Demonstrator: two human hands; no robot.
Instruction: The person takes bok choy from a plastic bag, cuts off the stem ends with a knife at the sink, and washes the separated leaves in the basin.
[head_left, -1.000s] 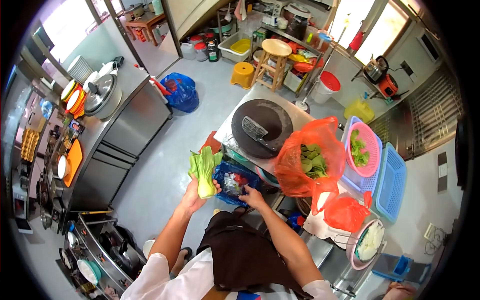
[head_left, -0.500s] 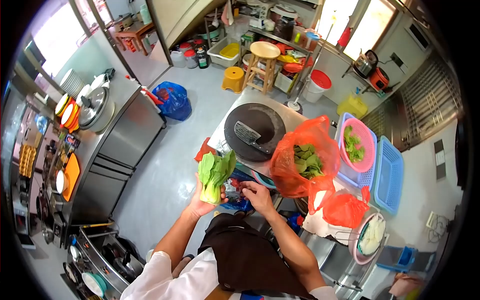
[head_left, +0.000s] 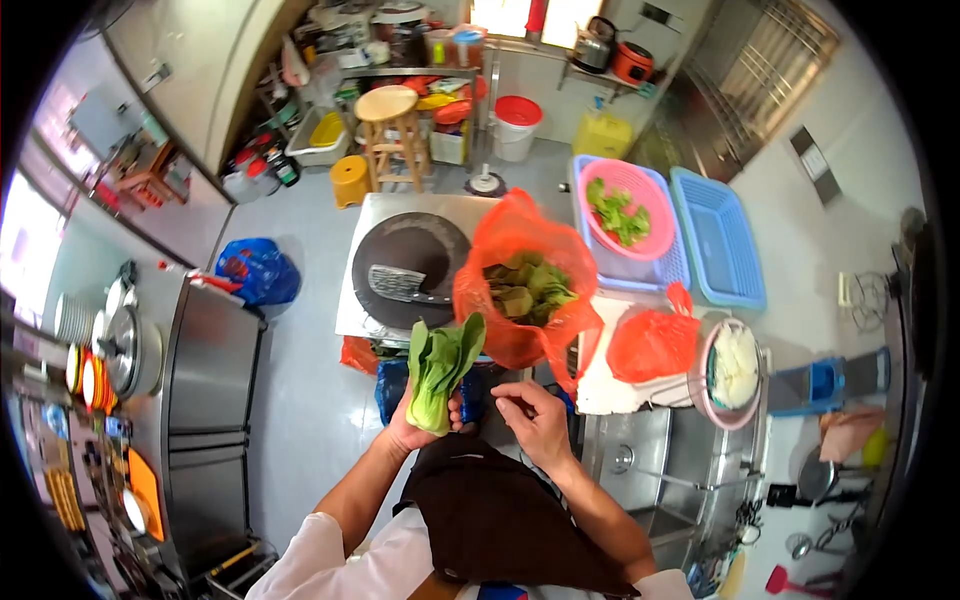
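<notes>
My left hand (head_left: 408, 432) is closed around the pale base of a green bok choy (head_left: 436, 375), whose leaves point up and away from me. To its right, my right hand (head_left: 535, 420) is apart from the vegetable, its fingers curled in and nothing visible in them. Just beyond that hand stands an orange-red plastic bag (head_left: 490, 335) with its mouth open. Leafy greens (head_left: 530, 285) lie inside it. Left of the bag, a cleaver (head_left: 398, 283) rests on a dark round chopping board (head_left: 435, 240).
At right are a pink colander (head_left: 660, 228) holding green leaves, a blue basket (head_left: 720, 250), a tied red bag (head_left: 655, 345) and a bowl (head_left: 725, 415) of white pieces. A sink (head_left: 625, 455) lies below them. A blue bag (head_left: 258, 270) sits on the floor at left.
My view has turned to the right, so the surroundings have shifted left. The bok choy stays in my left hand. My right hand remains beside it with curled fingers.
</notes>
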